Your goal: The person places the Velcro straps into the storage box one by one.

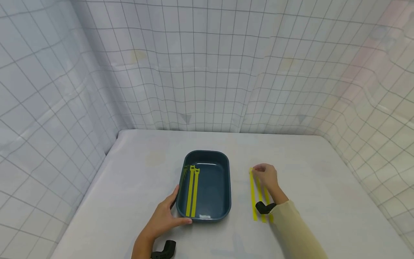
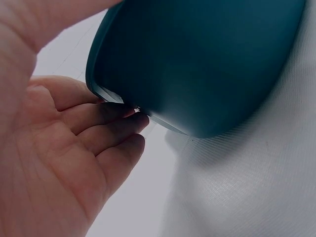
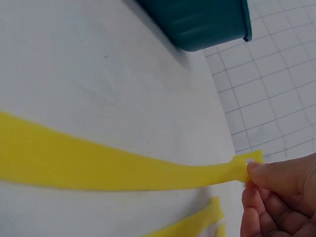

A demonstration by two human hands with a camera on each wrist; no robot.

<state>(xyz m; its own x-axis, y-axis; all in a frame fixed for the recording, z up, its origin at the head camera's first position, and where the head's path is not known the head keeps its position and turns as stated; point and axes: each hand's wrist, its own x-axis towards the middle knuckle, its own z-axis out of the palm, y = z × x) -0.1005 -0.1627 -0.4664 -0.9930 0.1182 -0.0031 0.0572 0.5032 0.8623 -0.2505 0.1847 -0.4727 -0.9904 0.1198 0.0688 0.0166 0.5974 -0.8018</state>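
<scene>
A dark teal tray (image 1: pixel 213 190) sits on the table, with two yellow hook-and-loop cable ties (image 1: pixel 195 194) lying lengthwise along its left side. My left hand (image 1: pixel 163 217) holds the tray at its near left corner, thumb at the front rim and fingers against the left wall. To the right of the tray, my right hand (image 1: pixel 267 175) pinches the slotted head of a yellow cable tie (image 3: pixel 123 168) between thumb and fingers. That tie's head is raised, and its strap runs back toward the wrist. Other yellow ties (image 1: pixel 260 190) lie beside it, partly covered by my hand and sleeve.
A white cloth covers the table (image 1: pixel 145 172). White grid-patterned curtains (image 1: pixel 210 72) hang behind it and on both sides. Black wrist camera mounts (image 1: pixel 265 208) sit on my wrists, the right one overlapping the ties in the head view.
</scene>
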